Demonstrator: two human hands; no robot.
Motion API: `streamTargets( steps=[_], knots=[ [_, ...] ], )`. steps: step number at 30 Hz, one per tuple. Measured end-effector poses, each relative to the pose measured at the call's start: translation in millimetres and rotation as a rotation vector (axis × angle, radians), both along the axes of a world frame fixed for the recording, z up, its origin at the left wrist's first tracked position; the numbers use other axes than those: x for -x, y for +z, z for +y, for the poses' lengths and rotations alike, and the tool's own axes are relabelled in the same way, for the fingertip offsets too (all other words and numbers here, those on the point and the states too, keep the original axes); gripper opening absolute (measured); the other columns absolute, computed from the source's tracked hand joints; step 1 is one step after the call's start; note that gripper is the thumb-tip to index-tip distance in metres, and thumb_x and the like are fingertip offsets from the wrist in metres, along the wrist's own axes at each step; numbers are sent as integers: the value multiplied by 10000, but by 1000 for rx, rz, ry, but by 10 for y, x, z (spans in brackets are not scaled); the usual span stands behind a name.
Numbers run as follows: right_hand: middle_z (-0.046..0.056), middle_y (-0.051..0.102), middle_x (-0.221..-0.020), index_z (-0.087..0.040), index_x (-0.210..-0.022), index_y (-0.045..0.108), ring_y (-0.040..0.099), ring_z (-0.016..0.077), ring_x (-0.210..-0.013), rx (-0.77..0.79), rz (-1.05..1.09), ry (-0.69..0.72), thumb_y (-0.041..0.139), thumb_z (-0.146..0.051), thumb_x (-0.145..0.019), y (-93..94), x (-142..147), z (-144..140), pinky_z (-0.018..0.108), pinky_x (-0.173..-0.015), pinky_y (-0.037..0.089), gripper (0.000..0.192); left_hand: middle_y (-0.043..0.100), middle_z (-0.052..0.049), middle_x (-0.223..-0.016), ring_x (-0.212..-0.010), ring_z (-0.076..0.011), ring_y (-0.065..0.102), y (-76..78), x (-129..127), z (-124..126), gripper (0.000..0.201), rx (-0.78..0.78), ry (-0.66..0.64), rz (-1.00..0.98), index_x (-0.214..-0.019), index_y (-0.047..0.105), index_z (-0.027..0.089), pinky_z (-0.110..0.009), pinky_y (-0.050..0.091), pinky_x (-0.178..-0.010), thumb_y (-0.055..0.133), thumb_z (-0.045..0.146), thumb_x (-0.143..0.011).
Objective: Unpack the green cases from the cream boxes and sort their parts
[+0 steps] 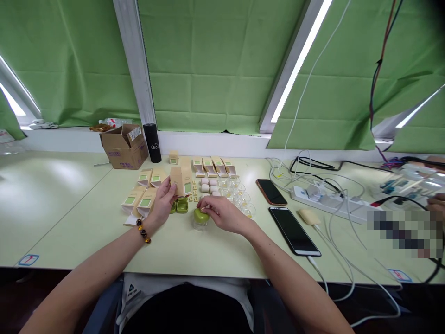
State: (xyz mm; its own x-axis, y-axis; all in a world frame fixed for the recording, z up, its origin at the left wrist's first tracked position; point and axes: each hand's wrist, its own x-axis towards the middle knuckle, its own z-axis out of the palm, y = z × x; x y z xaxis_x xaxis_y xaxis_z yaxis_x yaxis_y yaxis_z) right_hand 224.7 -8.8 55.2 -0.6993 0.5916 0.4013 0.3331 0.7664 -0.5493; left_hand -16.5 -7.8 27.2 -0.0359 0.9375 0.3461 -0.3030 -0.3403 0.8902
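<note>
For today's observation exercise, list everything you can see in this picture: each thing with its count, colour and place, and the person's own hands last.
Small carton: one, tan with green label, upright in the left hand.
Green case: one, on a clear tray under the right hand.
Folded cartons: several, tan, flat on the table at left.
Open cartons: four, tan, row behind.
Clear trays: several, right of centre.
Cardboard box: one, brown, back left.
Flask: one, black, beside the box.
Phones: two, black, on the right.
Power strip: one, white, with cables.
Table: pale green.
Left hand: beaded bracelet on the wrist.
Right hand: on the green case.
</note>
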Motion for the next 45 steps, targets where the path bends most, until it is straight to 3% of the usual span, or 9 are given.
streamTargets(
  steps=[10, 18, 26, 32, 36, 40, 43, 45],
  knots=[
    [64, 723, -931, -211, -919, 629, 653, 212, -819, -108, -135, -85, 582, -110, -950, -10, 25, -59, 309, -705, 430, 116, 712, -129, -1368, -1209, -291, 717, -46, 12, 46, 384, 15, -111, -132, -1275, 642, 221, -472, 653, -922, 642, 497, -1008],
    [52, 672, -928, -197, -893, 573, 583, 179, -780, -193, -222, -121, 593, -119, -937, -1, 35, -91, 290, -657, 348, 92, 738, -136, -1314, -1229, -307, 705, 15, -9, -6, 374, 54, -146, -194, -1236, 667, 197, -444, 645, -918, 712, 454, -968],
    [61, 667, -944, -183, -913, 596, 522, 170, -720, -319, -337, -152, 566, -164, -948, -28, 64, -118, 317, -606, 244, 50, 742, -127, -1297, -1174, -295, 722, 16, -20, -9, 389, 62, -150, -236, -1225, 664, 200, -441, 647, -902, 749, 452, -942],
    [46, 692, -909, -188, -886, 627, 531, 167, -696, -322, -333, -145, 640, -211, -908, -33, 68, -123, 322, -597, 221, 35, 738, -138, -1308, -1156, -307, 730, 75, -34, -48, 362, 87, -205, -267, -1213, 672, 206, -445, 647, -860, 727, 452, -953],
    [57, 719, -948, -209, -961, 653, 611, 206, -827, -234, -112, -197, 648, -271, -932, -28, 87, -117, 308, -640, 317, 68, 734, -156, -1307, -1112, -312, 745, 92, -33, -78, 398, 130, -248, -265, -1242, 671, 192, -435, 636, -842, 727, 456, -949],
    [69, 733, -1050, -234, -1093, 674, 635, 222, -931, 59, 282, -287, 639, -341, -964, -81, 148, -76, 330, -744, 460, 171, 729, -132, -1309, -1058, -266, 745, 90, -38, -127, 389, 175, -283, -228, -1250, 681, 194, -363, 616, -818, 737, 428, -944],
    [96, 721, -1226, -249, -1259, 671, 635, 241, -1016, 247, 416, -221, 675, -491, -951, -128, 203, -34, 366, -809, 504, 391, 737, -94, -1267, -995, -213, 733, 86, -57, -173, 452, 193, -286, -178, -1338, 654, 239, -306, 590, -793, 741, 445, -945],
    [102, 716, -1251, -246, -1254, 682, 640, 252, -1044, 327, 467, -144, 671, -574, -941, -147, 245, -8, 376, -826, 510, 454, 746, -71, -1208, -908, -177, 715, 81, -75, -199, 531, 208, -284, -129, -1418, 601, 274, -275, 570, -750, 735, 484, -948]
  ],
)
